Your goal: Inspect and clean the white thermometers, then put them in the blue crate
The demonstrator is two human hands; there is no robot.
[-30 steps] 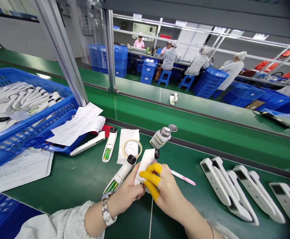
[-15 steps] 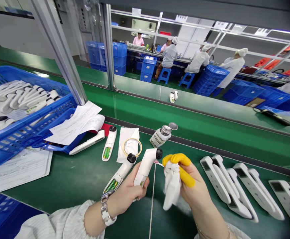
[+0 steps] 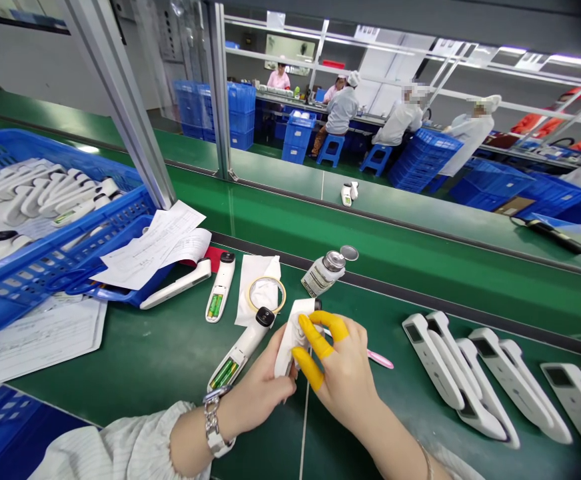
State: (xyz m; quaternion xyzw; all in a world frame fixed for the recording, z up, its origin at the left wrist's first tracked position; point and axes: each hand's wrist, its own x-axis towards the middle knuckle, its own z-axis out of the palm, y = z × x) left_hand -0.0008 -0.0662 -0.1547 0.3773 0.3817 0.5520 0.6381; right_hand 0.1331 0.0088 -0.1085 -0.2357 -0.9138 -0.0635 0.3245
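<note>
My left hand (image 3: 255,400) is wrapped around a white infrared thermometer (image 3: 284,350), tilted with its black tip away from me. Against the thermometer's side, my right hand (image 3: 340,367), with yellow finger cots, presses a white cloth that its fingers mostly hide. Close to my left hand lies another thermometer (image 3: 244,347) with its battery bay uncovered and green batteries inside. A further one (image 3: 219,288), also uncovered, rests farther back. Beyond my hands stands a pump-top bottle (image 3: 320,277) with its lid flipped up. A pink-ended stick (image 3: 380,359) sticks out behind my right hand.
Several thermometers (image 3: 480,373) lie in rows at right. A tape roll (image 3: 282,301) sits on white paper (image 3: 245,287). At left are a blue basket (image 3: 120,210) full of thermometers and loose papers (image 3: 153,243). A metal post (image 3: 120,100) rises nearby. Co-workers sit across the line.
My right hand has moved left with the cloth, from beside the thermometer onto it. The pink-ended stick behind it now shows more. The thermometer in my left hand has shifted slightly.
</note>
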